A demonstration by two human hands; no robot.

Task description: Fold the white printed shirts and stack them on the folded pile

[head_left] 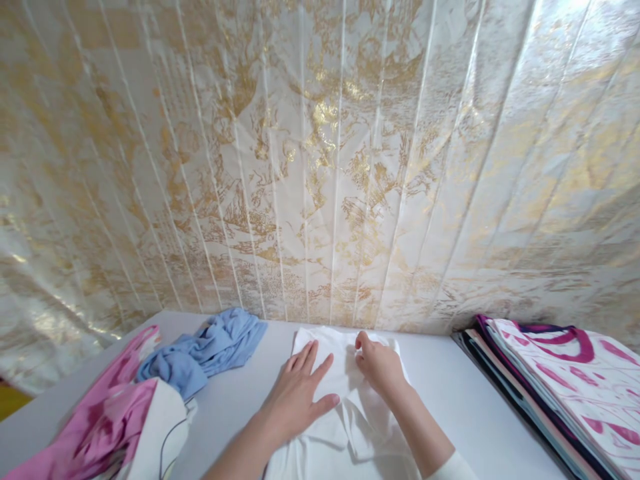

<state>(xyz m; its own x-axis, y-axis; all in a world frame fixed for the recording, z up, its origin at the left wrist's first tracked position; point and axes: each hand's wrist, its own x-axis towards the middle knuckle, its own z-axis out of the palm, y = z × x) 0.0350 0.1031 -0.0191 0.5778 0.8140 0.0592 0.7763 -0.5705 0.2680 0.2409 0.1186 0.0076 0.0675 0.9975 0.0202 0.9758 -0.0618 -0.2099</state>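
A white garment (345, 427) lies on the table in front of me, partly folded, with loose creased layers near its middle. My left hand (300, 387) rests flat on its left side, fingers spread. On the upper right part of the garment is my right hand (377, 363), its fingers curled in toward the cloth. Whether a bit of fabric is pinched between those fingers is hidden by the hand. The garment's near end runs out of the bottom of the view.
A crumpled blue garment (210, 350) and a pink garment (115, 420) lie at the left. On the right stands a stack of folded clothes, topped by a white and magenta shirt (570, 373). A gold-patterned sheet (320, 167) hangs behind the pale table (225, 413).
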